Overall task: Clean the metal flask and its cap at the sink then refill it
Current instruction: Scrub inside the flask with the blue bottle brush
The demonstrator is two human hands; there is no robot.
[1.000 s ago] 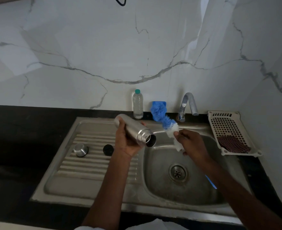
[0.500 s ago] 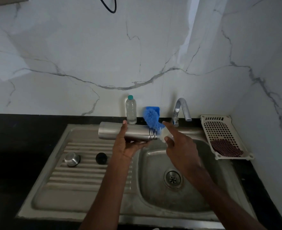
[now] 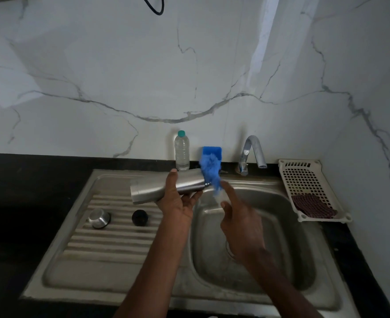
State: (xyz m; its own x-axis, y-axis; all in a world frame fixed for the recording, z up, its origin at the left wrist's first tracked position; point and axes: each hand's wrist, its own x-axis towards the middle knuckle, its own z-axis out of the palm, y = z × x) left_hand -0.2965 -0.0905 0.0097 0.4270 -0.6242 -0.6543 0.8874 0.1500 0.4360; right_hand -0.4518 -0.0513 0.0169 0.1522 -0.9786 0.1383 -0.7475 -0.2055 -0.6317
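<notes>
My left hand (image 3: 178, 198) grips the metal flask (image 3: 150, 189), which lies nearly level over the drainboard with its mouth pointing right. My right hand (image 3: 239, 219) holds the white handle of a blue bottle brush (image 3: 210, 171), whose bristle head sits right at the flask's mouth, blurred by motion. The steel cap (image 3: 99, 218) and a black inner stopper (image 3: 140, 217) lie on the ribbed drainboard (image 3: 111, 244), left of my left arm.
The steel sink basin (image 3: 281, 249) lies under my right hand, with the tap (image 3: 253, 150) behind it. A clear plastic water bottle (image 3: 182, 150) and a blue holder (image 3: 212, 150) stand at the wall. A white basket (image 3: 304, 177) with a dark red scrubber (image 3: 313, 206) sits at right.
The flask has swung from pointing its mouth toward me to lying level. The brush head has come up against its mouth, and my right hand moved left with it.
</notes>
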